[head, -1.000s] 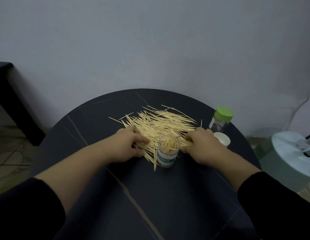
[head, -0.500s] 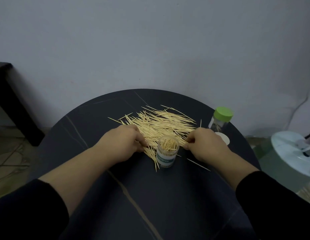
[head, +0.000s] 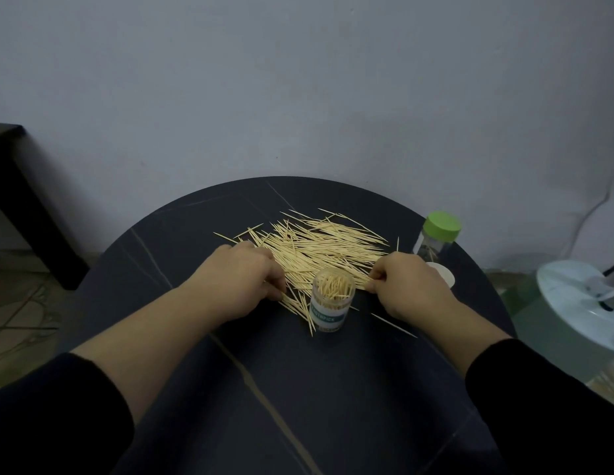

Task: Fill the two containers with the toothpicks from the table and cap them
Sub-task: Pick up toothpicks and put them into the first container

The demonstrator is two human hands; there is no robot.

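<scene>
A heap of loose toothpicks (head: 316,245) lies on the round dark table (head: 298,389). In front of it stands an open clear container (head: 331,303), full of upright toothpicks. My left hand (head: 244,279) rests on the heap's left edge with fingers curled onto the toothpicks there. My right hand (head: 405,286) pinches a small bundle of toothpicks at the heap's right edge, just right of the container. A second clear container with a green cap (head: 437,236) stands at the table's right rim, and a white cap (head: 442,274) lies beside my right hand.
One stray toothpick (head: 394,325) lies right of the open container. A white round appliance (head: 579,299) sits beyond the table on the right. A dark piece of furniture (head: 21,200) stands at the left by the wall.
Both hands have drawn slightly apart and raked toothpicks at the heap's edges. A single toothpick now lies on the table right of the container.
</scene>
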